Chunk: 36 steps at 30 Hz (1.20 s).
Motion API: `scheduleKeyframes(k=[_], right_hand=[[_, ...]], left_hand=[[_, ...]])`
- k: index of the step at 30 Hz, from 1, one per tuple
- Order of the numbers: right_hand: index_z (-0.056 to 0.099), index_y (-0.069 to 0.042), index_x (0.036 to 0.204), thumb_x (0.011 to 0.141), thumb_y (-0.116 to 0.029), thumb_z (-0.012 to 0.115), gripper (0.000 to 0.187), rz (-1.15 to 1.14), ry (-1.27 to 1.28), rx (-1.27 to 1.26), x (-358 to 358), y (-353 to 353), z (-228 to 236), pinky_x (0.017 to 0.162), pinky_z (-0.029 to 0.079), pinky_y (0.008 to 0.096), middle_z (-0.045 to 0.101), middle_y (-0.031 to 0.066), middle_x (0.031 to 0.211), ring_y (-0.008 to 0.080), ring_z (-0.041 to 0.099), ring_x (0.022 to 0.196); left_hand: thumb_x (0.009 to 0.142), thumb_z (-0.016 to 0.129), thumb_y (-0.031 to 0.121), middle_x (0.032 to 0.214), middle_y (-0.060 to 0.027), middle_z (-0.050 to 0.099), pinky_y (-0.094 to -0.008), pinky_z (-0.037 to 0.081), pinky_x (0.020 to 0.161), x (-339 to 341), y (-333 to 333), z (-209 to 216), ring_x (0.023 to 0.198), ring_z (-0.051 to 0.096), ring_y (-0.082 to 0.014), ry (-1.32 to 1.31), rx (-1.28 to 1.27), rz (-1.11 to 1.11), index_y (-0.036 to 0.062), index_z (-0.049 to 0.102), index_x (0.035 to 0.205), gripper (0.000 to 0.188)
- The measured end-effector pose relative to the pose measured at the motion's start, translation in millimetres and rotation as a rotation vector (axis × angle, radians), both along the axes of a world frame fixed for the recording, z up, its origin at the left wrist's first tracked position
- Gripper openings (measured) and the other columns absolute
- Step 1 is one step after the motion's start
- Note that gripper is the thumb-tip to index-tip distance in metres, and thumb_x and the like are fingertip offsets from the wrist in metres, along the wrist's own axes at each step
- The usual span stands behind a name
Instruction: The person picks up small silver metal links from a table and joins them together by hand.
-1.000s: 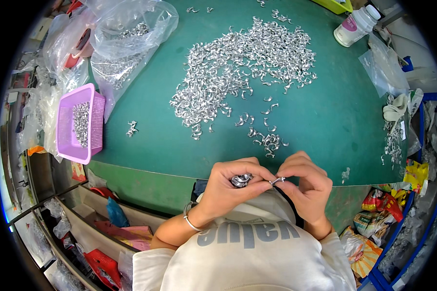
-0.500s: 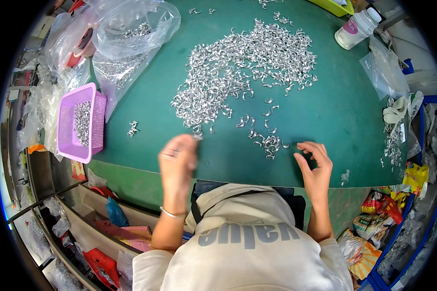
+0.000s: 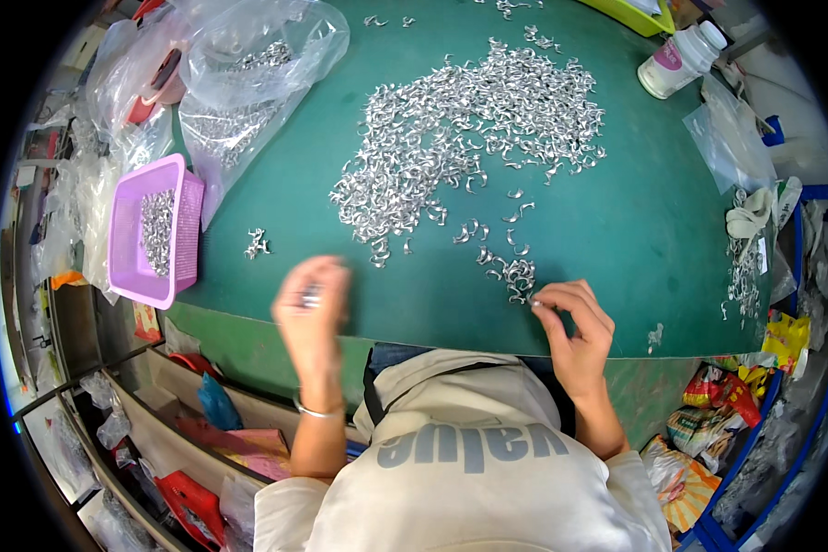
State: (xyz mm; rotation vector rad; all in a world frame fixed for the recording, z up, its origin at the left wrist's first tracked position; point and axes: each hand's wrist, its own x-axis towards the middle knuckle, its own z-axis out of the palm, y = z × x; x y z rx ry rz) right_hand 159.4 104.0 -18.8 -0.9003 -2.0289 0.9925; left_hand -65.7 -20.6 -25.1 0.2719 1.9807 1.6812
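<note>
Small curved silver metal pieces (image 3: 405, 170) lie in a broad pile on the green table. A smaller cluster of the same pieces (image 3: 517, 279) sits at the near right of the pile. At that cluster's right edge my right hand (image 3: 580, 327) is closed in a pinch, with a small metal piece between thumb and forefinger. My left hand (image 3: 311, 304), smeared by motion, hovers near the table's front edge, left of the pile. Its fingers are curled, and shiny metal pieces show in them; how many is hidden.
A purple basket (image 3: 191, 235) partly filled with metal pieces stands at the left edge. Behind it lies a clear plastic bag (image 3: 248, 110) of pieces. A tiny heap (image 3: 258, 243) rests right of the basket. A white bottle (image 3: 681, 60) stands far right, and a green tray (image 3: 630, 17) beyond.
My left hand has drawn back leftward from the pile's near edge. My right hand has shifted left to the small cluster, its fingers going from apart to pinched on a piece.
</note>
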Motion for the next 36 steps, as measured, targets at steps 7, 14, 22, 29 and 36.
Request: scheduleKeyframes(k=[7,14,22,29,36], right_hand=[[0.06,0.003,0.082,0.061,0.01,0.068,0.023,0.152,0.132,-0.054,-10,-15,35,0.061,0.045,0.0301,0.062,0.012,0.078,0.0237,0.057,0.069],[0.06,0.004,0.082,0.062,0.01,0.066,0.022,0.156,0.2,-0.152,-11,-15,37,0.06,0.045,0.0288,0.062,0.0122,0.077,0.023,0.057,0.069],[0.061,0.004,0.08,0.062,0.01,0.067,0.02,0.133,0.198,-0.106,-10,-18,43,0.061,0.045,0.0297,0.062,0.0124,0.077,0.0233,0.057,0.068],[0.061,0.002,0.081,0.065,0.006,0.065,0.017,0.055,-0.106,-0.154,4,7,7,0.063,0.045,0.0299,0.061,0.0116,0.077,0.0234,0.056,0.069],[0.06,0.001,0.085,0.064,0.004,0.066,0.022,-0.021,-0.242,0.074,16,10,-14,0.067,0.043,0.0334,0.057,0.0113,0.084,0.027,0.052,0.077]], left_hand=[[0.065,0.072,0.0,0.058,0.0042,0.042,-0.0185,0.027,0.047,67,34,44,0.053,0.036,-0.0032,-0.209,0.151,-0.702,-0.0007,0.064,0.084,0.02],[0.062,0.073,-0.001,0.055,0.0014,0.043,-0.0193,0.028,0.046,71,33,45,0.051,0.038,-0.0048,0.106,0.235,-0.721,0.0013,0.066,0.077,0.017],[0.062,0.073,-0.002,0.056,-0.0005,0.047,-0.0188,0.03,0.046,72,32,46,0.051,0.04,-0.0057,0.115,0.274,-0.7,0.0014,0.067,0.078,0.018],[0.071,0.068,0.0,0.064,0.0009,0.054,-0.0187,0.037,0.053,44,23,22,0.059,0.045,-0.0046,0.026,0.005,-0.388,-0.0006,0.066,0.082,0.012],[0.076,0.065,0.005,0.068,0.0002,0.057,-0.0167,0.038,0.055,-63,-22,-45,0.06,0.046,-0.0036,0.498,-0.211,0.166,-0.0062,0.064,0.085,0.015]])
